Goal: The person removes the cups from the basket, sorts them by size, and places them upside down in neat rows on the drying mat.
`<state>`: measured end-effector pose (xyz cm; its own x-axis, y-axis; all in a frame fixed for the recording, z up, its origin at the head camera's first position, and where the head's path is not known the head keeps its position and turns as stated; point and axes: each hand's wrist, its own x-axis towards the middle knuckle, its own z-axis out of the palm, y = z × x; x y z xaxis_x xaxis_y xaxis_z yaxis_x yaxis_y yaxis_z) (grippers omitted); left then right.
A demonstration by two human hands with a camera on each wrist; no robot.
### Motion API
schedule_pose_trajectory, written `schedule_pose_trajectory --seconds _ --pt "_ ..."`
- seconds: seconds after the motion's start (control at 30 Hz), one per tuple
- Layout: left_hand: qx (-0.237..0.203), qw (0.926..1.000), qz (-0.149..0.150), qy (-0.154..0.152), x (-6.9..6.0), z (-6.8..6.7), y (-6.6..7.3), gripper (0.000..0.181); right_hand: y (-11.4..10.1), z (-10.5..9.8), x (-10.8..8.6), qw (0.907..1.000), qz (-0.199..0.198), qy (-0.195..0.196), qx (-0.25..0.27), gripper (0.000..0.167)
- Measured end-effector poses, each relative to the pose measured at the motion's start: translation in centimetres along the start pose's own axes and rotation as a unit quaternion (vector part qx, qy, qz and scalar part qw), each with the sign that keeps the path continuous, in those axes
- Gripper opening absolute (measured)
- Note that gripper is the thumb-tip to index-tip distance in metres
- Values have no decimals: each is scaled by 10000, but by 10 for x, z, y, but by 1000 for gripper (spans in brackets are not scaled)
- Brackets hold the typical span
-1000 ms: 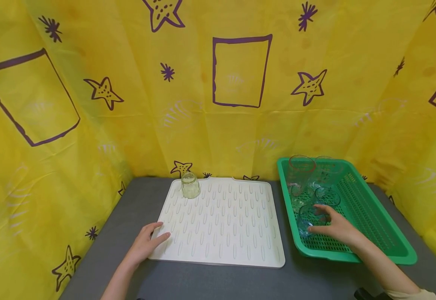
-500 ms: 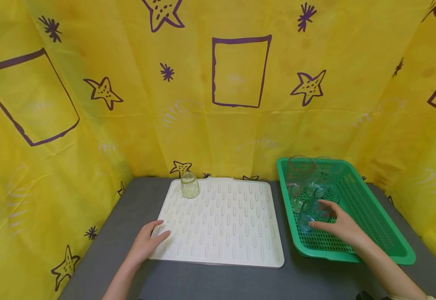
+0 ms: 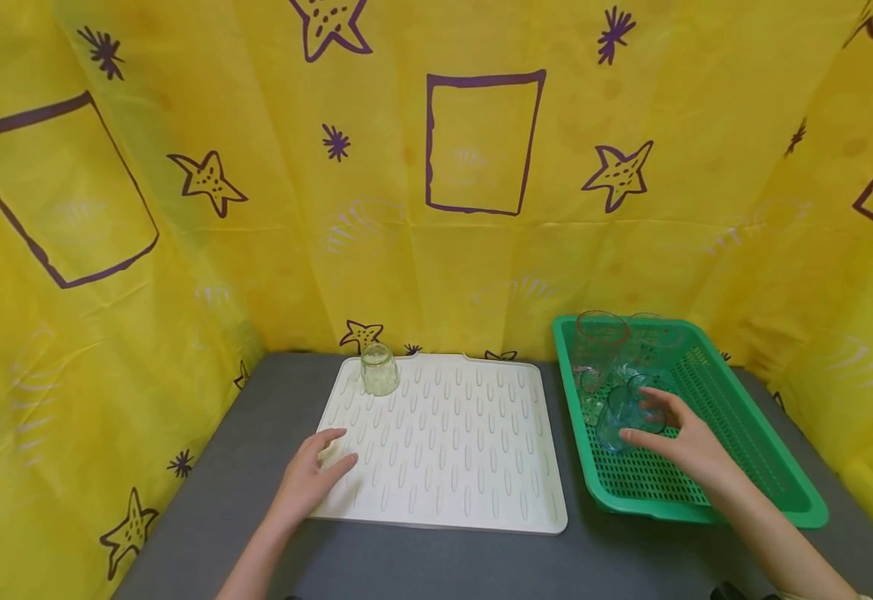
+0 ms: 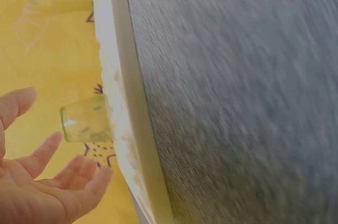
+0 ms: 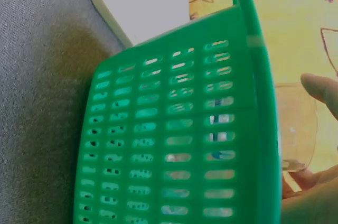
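Your right hand (image 3: pixel 687 442) pinches a tilted, transparent blue drinking glass (image 3: pixel 612 427) over the green perforated plastic basket (image 3: pixel 654 508); raise it smoothly, avoiding the clear drinking glasses (image 3: pixel 600 350) behind. Your left hand (image 3: pixel 307 479), fingers parted, holding nothing, hovers by the white ribbed mat (image 3: pixel 436 450).

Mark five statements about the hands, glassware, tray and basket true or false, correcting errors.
1. The right hand grips a blue-tinted transparent tumbler. True.
2. The left hand grips a tumbler. False: the left hand holds nothing.
3. A pale green transparent tumbler stands on the white rectangular ridged tray. True.
4. A red-rimmed transparent glass stands in the green perforated plastic basket. True.
5. The basket stands left of the tray. False: it stands right.
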<state>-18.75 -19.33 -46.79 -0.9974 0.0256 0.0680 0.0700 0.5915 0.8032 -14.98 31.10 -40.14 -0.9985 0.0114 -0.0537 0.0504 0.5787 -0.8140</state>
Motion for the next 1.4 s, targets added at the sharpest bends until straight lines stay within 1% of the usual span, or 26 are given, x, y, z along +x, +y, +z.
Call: schedule_pose_trajectory --seconds 0.1,0.2,0.37,0.47,0.67,0.83,0.97,1.2,1.4 --pt "-357 9994 -16 -5 0 5 6 48 -5 0 -1 10000 -33 70 29 86" --pt "-612 9981 -13 -22 0 11 12 48 -12 1 -3 9998 -90 125 96 85" --pt "-1135 9933 82 -224 0 20 24 46 -23 4 -7 9993 -192 189 246 83" --pt "-1336 9903 145 -360 0 26 32 44 -28 6 -7 9991 -241 228 282 82" --pt "-1618 9848 260 -581 -2 36 46 43 -37 11 -10 9981 -326 300 418 78" --pt "-1859 9784 304 -854 -5 44 56 44 -44 18 -11 9973 -427 246 552 76" --pt "-1937 9750 370 -1021 -6 50 62 46 -48 26 -11 9963 -500 154 685 74" --pt "-2029 9689 512 -1323 -7 60 73 49 -58 41 -11 9950 -662 -20 744 74" --pt "-2087 9635 679 -1531 -7 67 81 51 -61 54 -8 9933 -764 -158 851 73"
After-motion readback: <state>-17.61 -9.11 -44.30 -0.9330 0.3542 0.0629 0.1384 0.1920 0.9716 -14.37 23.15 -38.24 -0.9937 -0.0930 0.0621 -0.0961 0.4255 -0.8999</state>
